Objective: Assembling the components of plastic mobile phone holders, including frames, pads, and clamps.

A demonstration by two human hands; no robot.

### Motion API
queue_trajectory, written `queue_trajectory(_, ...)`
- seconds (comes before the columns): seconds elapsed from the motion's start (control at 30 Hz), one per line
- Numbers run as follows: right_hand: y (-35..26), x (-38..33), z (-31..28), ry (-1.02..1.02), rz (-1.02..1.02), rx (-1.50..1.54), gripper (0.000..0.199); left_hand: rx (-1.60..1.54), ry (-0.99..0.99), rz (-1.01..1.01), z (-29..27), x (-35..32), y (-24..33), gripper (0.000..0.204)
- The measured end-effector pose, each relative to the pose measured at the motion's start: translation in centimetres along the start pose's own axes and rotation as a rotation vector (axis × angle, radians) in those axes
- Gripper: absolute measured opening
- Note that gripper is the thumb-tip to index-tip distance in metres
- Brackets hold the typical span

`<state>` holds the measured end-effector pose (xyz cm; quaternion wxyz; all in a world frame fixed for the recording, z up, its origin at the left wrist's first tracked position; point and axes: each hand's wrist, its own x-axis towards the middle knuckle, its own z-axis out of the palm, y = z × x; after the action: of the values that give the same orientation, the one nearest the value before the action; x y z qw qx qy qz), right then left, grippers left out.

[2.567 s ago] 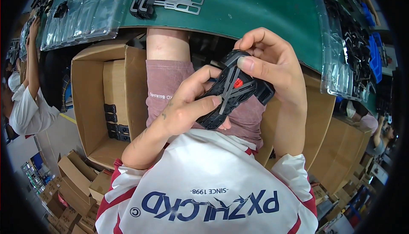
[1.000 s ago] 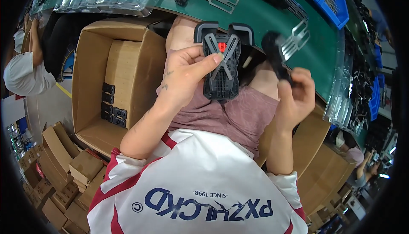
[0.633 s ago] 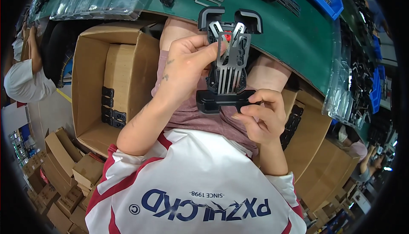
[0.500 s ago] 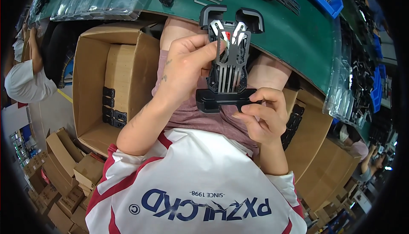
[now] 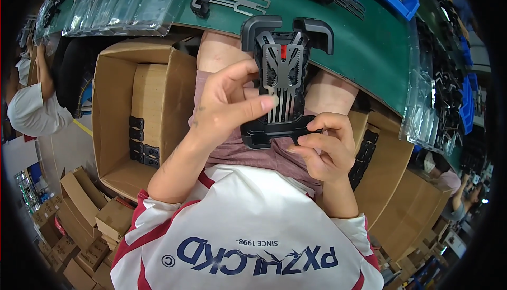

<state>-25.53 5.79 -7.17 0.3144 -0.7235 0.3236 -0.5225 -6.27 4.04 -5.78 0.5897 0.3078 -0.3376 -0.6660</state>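
Observation:
Over my lap I hold a black phone holder with two hooked arms at its far end. A slotted, toothed metal plate lies along its middle, and a small red part shows near the top. My left hand grips the holder's left side, thumb resting on the plate's lower bars and other fingers partly hidden behind the body. At the near end runs a black crossbar. My right hand pinches its right end between thumb and fingers.
On the green table lies another toothed metal plate with black parts. A blue bin stands at the far right, clear plastic trays at the far left. Cardboard boxes holding black pieces flank my legs. Another person sits at left.
My left thumb has slid from the plate's upper part down to its lower bars. The plate now looks centred over the holder, and the near crossbar has tilted slightly, its left end lower.

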Motion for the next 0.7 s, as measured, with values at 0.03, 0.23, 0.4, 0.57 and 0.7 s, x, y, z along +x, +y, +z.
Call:
queue_trajectory(0.03, 0.0, 0.0, -0.1, 0.004, 0.0, -0.002, 0.016, 0.0, -0.004, -0.002, 0.2, -0.1, 0.1, 0.038)
queue_trajectory(0.23, 0.1, 0.1, -0.9, -0.021, 0.078, 0.136, 0.025, 0.101, 0.035, -0.163, 0.4, -0.4, 0.7, 0.051)
queue_trajectory(0.4, 0.3, 2.1, -1.5, 0.026, 0.382, 0.606, 0.04, 0.153, -0.044, -0.238, 0.7, -0.6, 0.6, 0.053)
queue_trajectory(0.57, -0.3, 4.6, -0.6, 0.085, 0.593, 0.653, 0.051, 0.166, -0.207, -0.239, 0.6, -0.6, -0.2, 0.061)
queue_trajectory(0.7, -1.0, 4.9, -0.9, 0.053, 0.612, 0.695, 0.054, 0.02, -0.329, -0.153, 0.9, 0.0, -0.2, 0.076)
